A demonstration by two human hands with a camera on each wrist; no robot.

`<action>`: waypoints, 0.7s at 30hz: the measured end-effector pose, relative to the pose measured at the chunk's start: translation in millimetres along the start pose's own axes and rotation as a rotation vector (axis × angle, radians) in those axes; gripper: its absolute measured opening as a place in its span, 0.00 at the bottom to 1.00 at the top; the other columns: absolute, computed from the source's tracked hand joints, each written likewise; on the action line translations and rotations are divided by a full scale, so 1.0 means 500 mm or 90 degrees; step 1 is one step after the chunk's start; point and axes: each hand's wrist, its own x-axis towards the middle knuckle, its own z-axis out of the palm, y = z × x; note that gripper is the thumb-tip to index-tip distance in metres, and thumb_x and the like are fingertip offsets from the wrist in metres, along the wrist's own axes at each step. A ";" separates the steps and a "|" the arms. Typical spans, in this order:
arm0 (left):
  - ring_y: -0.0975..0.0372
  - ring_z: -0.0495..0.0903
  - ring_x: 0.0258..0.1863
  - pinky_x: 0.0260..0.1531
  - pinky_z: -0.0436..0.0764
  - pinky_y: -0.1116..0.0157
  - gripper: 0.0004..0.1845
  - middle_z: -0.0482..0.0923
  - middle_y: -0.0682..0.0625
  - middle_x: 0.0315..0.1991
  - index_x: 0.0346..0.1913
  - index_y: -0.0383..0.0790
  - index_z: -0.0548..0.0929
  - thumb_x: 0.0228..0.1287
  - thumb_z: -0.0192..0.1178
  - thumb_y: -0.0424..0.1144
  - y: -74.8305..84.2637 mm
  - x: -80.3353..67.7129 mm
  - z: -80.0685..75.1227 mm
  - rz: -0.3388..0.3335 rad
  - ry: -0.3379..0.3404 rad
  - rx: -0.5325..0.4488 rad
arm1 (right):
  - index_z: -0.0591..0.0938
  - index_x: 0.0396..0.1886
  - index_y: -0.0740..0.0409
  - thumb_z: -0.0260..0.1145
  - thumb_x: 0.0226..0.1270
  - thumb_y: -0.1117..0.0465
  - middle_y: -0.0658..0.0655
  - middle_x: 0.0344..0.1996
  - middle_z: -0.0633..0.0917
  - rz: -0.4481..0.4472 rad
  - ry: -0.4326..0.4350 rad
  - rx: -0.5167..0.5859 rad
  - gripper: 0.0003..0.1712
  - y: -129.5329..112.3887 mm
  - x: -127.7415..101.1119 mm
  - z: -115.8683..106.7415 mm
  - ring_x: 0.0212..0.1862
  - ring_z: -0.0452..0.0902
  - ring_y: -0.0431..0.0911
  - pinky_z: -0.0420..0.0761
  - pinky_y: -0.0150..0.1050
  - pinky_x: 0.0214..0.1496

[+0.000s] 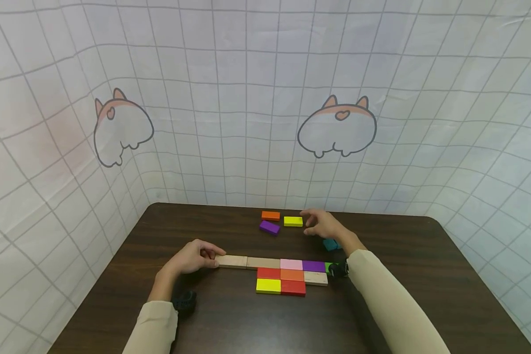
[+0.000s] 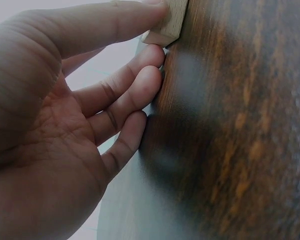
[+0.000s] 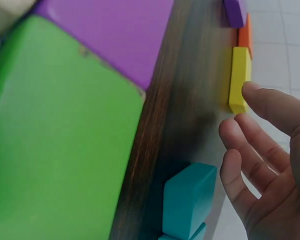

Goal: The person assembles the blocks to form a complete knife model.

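Plain wooden block (image 1: pixel 231 261) pinched at row end by left hand (image 1: pixel 190 258); right hand (image 1: pixel 325 225) relaxed, fingers loose, beside yellow block (image 1: pixel 293 221).

Plain wooden block (image 1: pixel 231 261): flat, left end of row. Yellow block (image 1: pixel 293 221): flat, loose, near table's far edge.
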 end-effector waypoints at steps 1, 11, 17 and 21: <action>0.59 0.76 0.30 0.31 0.76 0.63 0.12 0.81 0.53 0.33 0.51 0.42 0.91 0.65 0.72 0.34 0.000 0.000 0.000 -0.002 0.001 0.001 | 0.75 0.72 0.60 0.73 0.68 0.66 0.57 0.43 0.84 0.005 -0.003 -0.001 0.33 0.002 0.003 0.001 0.44 0.78 0.51 0.80 0.50 0.49; 0.57 0.75 0.30 0.30 0.76 0.61 0.13 0.80 0.51 0.32 0.51 0.41 0.91 0.64 0.72 0.33 0.004 -0.002 0.000 0.004 0.001 -0.006 | 0.74 0.73 0.61 0.74 0.65 0.68 0.58 0.44 0.83 0.003 -0.023 0.011 0.36 0.010 0.026 0.005 0.46 0.77 0.53 0.79 0.49 0.49; 0.57 0.75 0.30 0.31 0.76 0.63 0.13 0.81 0.51 0.33 0.52 0.40 0.90 0.65 0.72 0.34 0.005 -0.003 0.000 0.007 -0.001 -0.010 | 0.75 0.72 0.60 0.73 0.67 0.68 0.62 0.49 0.82 0.000 -0.032 -0.019 0.33 0.002 0.043 0.011 0.50 0.76 0.55 0.78 0.52 0.54; 0.57 0.76 0.30 0.30 0.76 0.63 0.13 0.81 0.51 0.33 0.52 0.40 0.90 0.65 0.72 0.34 0.005 -0.004 0.002 0.003 -0.001 -0.013 | 0.78 0.70 0.58 0.71 0.69 0.68 0.63 0.51 0.81 0.019 -0.031 -0.043 0.30 -0.005 0.052 0.020 0.50 0.75 0.55 0.77 0.53 0.56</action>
